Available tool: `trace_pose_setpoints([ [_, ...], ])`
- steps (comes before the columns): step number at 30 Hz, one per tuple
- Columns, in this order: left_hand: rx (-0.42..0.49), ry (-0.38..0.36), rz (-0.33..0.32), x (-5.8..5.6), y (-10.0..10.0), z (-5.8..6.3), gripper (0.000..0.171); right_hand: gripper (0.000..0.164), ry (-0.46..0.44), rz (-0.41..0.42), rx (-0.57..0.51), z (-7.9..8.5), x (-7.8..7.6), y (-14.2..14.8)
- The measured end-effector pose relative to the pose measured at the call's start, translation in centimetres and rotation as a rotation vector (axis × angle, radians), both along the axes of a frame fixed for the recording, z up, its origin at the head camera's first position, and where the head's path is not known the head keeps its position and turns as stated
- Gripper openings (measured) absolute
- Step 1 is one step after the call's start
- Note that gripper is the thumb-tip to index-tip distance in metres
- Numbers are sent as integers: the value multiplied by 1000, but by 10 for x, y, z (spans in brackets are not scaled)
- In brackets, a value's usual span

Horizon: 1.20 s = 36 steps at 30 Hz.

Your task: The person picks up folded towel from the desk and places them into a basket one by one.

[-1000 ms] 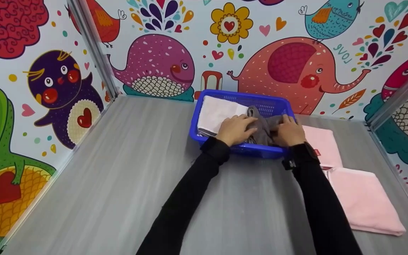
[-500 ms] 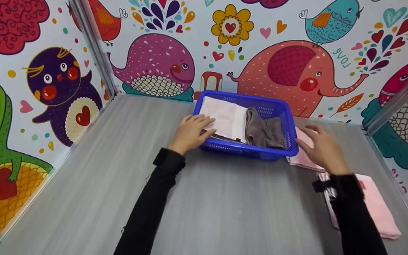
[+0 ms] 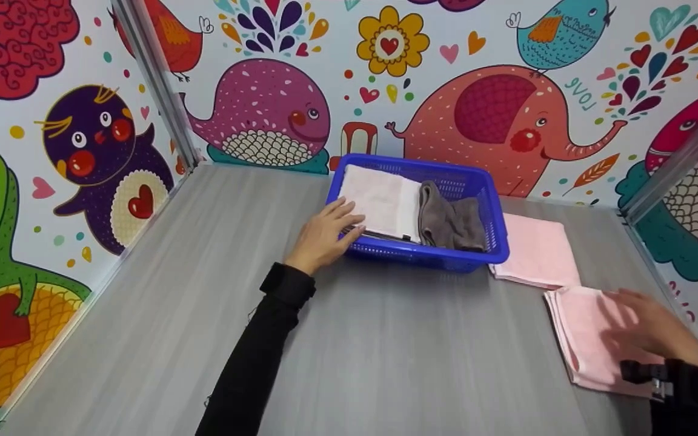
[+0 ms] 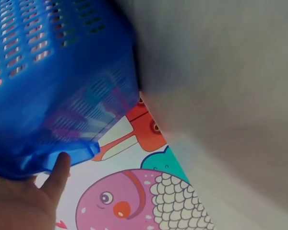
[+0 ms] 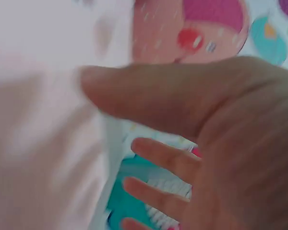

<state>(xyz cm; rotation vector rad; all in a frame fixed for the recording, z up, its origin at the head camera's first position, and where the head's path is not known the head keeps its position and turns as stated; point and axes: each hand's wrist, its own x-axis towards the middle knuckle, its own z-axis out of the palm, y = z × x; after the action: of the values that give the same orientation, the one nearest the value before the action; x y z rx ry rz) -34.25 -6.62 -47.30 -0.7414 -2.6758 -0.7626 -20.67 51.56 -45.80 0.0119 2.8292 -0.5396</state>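
My right hand point(image 3: 661, 328), loose and empty, has swung from the blue perforated plastic basket point(image 3: 428, 253) to over the nearer folded pink towel point(image 3: 588, 351) at its 4 o'clock, my left hand point(image 3: 322, 238) resting unclenched at its 8 o'clock, so the crumpled grey cloth point(image 3: 446, 221) inside seems settled.

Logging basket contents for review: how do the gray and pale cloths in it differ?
The gray cloth is dark and rumpled; the pale cloth is light and lies flatter. The pale cloth covers more of the blue basket than the gray cloth. Both lie inside it.
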Motion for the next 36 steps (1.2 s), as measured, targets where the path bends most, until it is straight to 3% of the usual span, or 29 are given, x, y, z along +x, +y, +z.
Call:
trace_pose_setpoints([
  [3,9,-4,-6,0,0,-1,47,107,-94,-19,-5,-11,4,17],
  [5,11,-10,-7,-1,0,0,47,112,-100,-15,-5,-15,3,22],
  [13,-3,-30,12,-3,-1,1,48,98,-86,54,-29,-11,-2,-6],
  [17,4,-34,18,-2,-3,0,47,95,-78,113,-11,-7,-10,-45],
  [26,-25,-30,28,0,-3,2,47,74,300,356,191,-18,-17,-163],
  [31,-61,-7,55,1,-3,2,45,72,349,421,218,-17,-22,-220],
  [36,-73,23,40,-1,-1,2,46,72,321,373,239,-18,-25,-264],
])
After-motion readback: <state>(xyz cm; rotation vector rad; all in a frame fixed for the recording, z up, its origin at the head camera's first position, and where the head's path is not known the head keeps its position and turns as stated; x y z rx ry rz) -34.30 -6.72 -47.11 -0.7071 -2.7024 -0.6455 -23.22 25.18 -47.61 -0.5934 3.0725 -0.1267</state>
